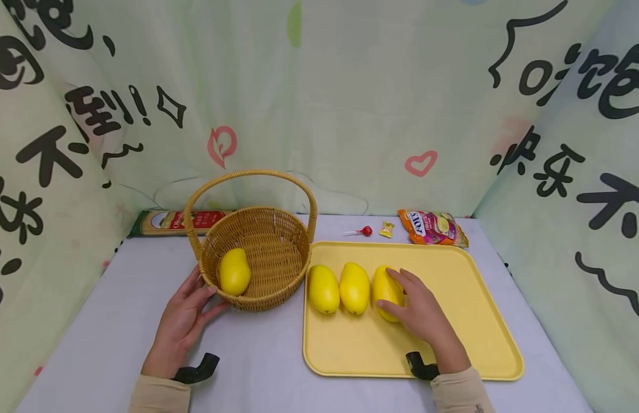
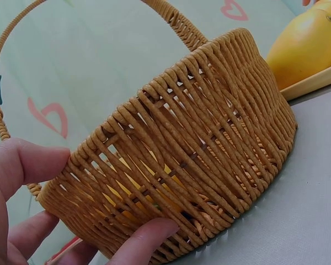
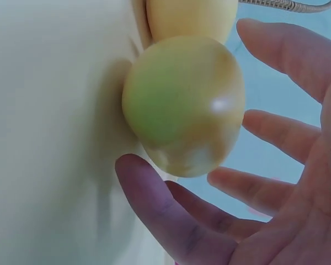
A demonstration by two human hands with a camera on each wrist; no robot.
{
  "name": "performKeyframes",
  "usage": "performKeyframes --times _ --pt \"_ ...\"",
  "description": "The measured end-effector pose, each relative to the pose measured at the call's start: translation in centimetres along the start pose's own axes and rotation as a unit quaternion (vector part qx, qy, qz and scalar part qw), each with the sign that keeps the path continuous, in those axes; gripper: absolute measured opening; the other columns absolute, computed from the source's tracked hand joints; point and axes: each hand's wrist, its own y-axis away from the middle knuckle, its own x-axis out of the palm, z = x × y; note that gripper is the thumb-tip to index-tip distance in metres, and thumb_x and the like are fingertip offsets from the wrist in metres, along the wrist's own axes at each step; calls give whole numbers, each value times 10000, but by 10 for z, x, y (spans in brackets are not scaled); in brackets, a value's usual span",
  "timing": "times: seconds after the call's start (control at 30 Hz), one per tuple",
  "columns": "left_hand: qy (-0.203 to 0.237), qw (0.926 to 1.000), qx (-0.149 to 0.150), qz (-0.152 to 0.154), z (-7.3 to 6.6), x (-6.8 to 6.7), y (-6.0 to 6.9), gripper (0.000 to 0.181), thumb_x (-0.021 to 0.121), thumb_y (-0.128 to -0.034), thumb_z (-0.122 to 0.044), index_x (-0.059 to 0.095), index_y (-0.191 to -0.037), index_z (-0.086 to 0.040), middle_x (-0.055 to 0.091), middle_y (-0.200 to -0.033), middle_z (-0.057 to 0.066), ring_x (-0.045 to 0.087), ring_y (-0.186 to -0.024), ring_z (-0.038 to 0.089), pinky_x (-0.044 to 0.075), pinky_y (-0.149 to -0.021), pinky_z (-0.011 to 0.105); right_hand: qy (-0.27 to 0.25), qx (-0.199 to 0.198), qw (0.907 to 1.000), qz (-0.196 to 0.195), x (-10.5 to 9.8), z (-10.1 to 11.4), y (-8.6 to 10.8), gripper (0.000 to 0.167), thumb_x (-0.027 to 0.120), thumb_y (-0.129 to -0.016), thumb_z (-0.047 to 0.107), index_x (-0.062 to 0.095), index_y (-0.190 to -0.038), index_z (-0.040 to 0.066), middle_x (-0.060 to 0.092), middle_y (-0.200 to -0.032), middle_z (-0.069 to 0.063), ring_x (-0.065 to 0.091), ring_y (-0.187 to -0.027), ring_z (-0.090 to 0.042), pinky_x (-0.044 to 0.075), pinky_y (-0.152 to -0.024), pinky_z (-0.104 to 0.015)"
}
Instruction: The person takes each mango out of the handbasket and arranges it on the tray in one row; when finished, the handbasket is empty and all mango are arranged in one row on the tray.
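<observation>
My left hand [image 1: 181, 321] rests spread against the left side of a wicker basket [image 1: 278, 293] with a tall arched handle. In the left wrist view, one fingertip touches the rim and another finger lies along the woven wall. One yellow mango [image 1: 234, 272] lies inside the basket. Three mangoes line up on a yellow tray [image 1: 454, 344]: a left one [image 1: 323, 289], a middle one [image 1: 354, 288] and a right one [image 1: 385, 289]. Around the right mango, my right hand [image 1: 420, 304] spreads its fingers and thumb; the right wrist view shows a gap at the thumb.
Behind the basket lies a long green and red package [image 1: 162, 223]. A red lollipop [image 1: 367, 230], a small yellow wrapped candy [image 1: 386, 229] and an orange and purple candy bag [image 1: 434, 228] lie beyond the tray's far edge. A printed curtain [image 1: 350, 115] encloses the white table [image 1: 247, 367].
</observation>
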Motion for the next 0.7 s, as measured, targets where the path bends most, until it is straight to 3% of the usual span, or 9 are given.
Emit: performKeyframes --times 0.23,0.5,0.6,0.7 --pt "-32 10000 23 -10 0 0 -1 751 524 -1101 -65 217 -1677 -436 149 -1790 -80 351 -1562 242 558 -1078 468 -48 -38 10000 -13 -8 2 5 761 755 -977 402 439 -1613 128 344 -1668 -293 587 -1322 -480 482 -1118 -667" --pt "-39 9999 22 -101 -2 -1 0 747 525 -1103 -72 219 -1676 -439 143 -1790 -93 356 -1562 235 555 -1083 468 -250 -263 9987 -368 -29 7 14 729 749 -987 405 463 -1596 126 456 -1613 -239 627 -1260 -463 553 -1025 -629" --pt "-13 10000 26 -41 -1 -1 -1 751 524 -1100 -63 218 -1680 -428 144 -1791 -83 353 -1558 234 557 -1086 467 -405 -135 9972 -618 -36 8 21 685 733 -995 435 509 -1564 128 525 -1556 -202 635 -1227 -410 606 -956 -550" --pt "4 10000 27 19 -1 0 -1 753 525 -1097 -57 218 -1683 -417 146 -1792 -73 347 -1558 236 553 -1093 473 -633 -11 9939 -902 -38 11 26 576 713 -1009 434 592 -1488 139 607 -1474 -134 644 -1146 -295 628 -886 -360"
